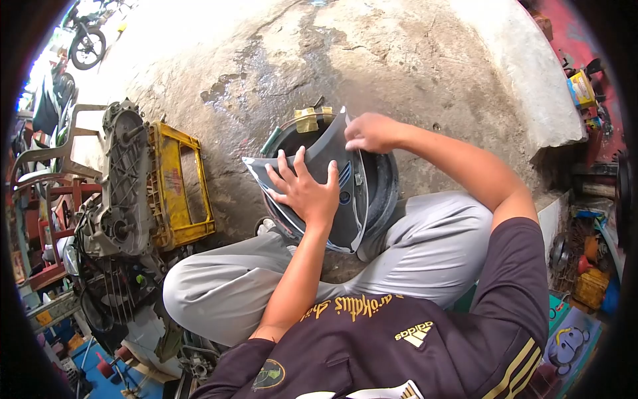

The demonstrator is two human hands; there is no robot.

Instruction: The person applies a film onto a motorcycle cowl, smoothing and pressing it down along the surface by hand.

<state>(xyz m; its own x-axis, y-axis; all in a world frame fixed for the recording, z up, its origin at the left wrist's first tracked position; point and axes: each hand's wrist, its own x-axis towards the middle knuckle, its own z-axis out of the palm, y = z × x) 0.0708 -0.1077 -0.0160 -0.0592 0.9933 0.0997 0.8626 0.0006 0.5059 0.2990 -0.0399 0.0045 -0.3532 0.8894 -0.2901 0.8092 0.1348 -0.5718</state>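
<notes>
A dark grey motorcycle body panel [332, 193] with scuffed, whitish edges rests across a round black basin [387, 186] between my knees. My left hand [307, 189] lies on the panel's upper face, fingers spread wide and pressing flat. At the panel's upper right edge, close to its pointed tip, my right hand [372, 132] has its fingers curled together; anything pinched in them is hidden. On the basin's far rim sits a yellowish folded piece [306, 120]. A small green strip [272, 140] lies at the rim's left.
Left of my knee stand a worn yellow crate [181, 186] and a metal engine casing [125, 179]. The concrete floor [412, 86] ahead has a wet streak. Tools and containers, including a yellow can [581, 89], line the right side.
</notes>
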